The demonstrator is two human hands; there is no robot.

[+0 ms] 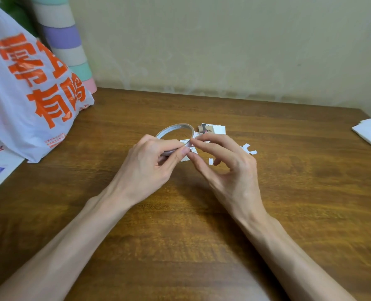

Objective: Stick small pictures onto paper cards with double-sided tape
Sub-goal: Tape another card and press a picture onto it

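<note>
While left hand (pixel 156 161) and right hand (pixel 230 168) fingers pinch tape roll (pixel 175 128) | wooden table (pixel 180 235) | beige wall (pixel 223 40) behind

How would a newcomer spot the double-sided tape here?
At the middle of the wooden table, two hands meet. The left hand grips the tape roll while the right hand pinches its edge. Unlike the flat paper scraps nearby, it is a thin white hollow ring.
</note>
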